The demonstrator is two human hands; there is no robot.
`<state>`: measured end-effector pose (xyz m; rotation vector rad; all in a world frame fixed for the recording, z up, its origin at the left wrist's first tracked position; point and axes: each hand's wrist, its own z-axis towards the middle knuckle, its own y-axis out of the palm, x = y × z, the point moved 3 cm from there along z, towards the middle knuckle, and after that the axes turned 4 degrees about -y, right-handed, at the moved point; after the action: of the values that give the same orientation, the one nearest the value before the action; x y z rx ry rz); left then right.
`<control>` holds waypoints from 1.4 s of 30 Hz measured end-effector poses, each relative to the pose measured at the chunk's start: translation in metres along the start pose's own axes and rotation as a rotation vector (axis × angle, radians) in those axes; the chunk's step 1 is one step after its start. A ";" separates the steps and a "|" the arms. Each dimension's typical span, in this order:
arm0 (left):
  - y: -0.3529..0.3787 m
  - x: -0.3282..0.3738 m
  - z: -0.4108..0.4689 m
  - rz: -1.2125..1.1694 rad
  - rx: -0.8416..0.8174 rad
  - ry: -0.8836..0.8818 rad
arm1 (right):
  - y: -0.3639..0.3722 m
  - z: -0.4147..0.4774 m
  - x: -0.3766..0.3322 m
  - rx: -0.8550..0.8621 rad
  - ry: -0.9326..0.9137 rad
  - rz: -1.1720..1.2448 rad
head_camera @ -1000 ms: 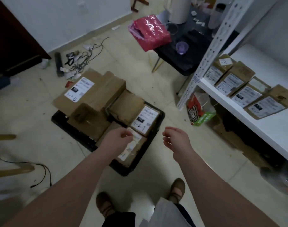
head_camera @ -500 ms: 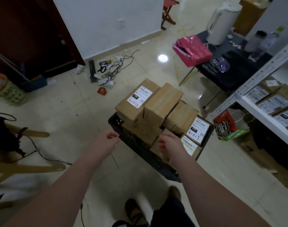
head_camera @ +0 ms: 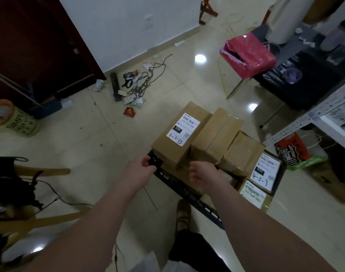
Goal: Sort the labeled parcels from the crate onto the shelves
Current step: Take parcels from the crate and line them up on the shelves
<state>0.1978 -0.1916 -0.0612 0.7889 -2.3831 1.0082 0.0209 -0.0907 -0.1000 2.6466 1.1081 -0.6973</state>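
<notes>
L hand (head_camera: 139, 170) fingers curled at crate (head_camera: 178, 185) corner, grip unclear, R hand (head_camera: 204, 176) fingers loose, empty

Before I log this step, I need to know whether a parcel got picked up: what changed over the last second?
Both hands moved along the black crate from its 4-3-7 parcel end toward the 4-3-13 parcel. The left hand now curls at the crate's corner, grip unclear; the right hand hovers over the near rim, empty. The parcels stayed in place, none lifted.

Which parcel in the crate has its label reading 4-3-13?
The top parcel at the crate's far-left corner, by the left hand; the 4-3-7 parcel lies at the right.
</notes>
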 end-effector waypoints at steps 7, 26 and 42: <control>-0.001 0.018 0.071 0.058 -0.049 -0.065 | 0.027 0.047 -0.014 -0.025 0.022 -0.158; 0.009 0.027 0.125 0.107 -0.264 0.025 | 0.051 0.069 0.011 -0.032 0.071 0.384; -0.082 0.045 0.040 -0.263 -0.437 0.193 | 0.082 -0.044 -0.008 -0.050 -0.195 0.391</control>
<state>0.2110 -0.2831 -0.0195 0.7709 -2.1490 0.4140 0.0896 -0.1380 -0.0589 2.5725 0.5269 -0.8078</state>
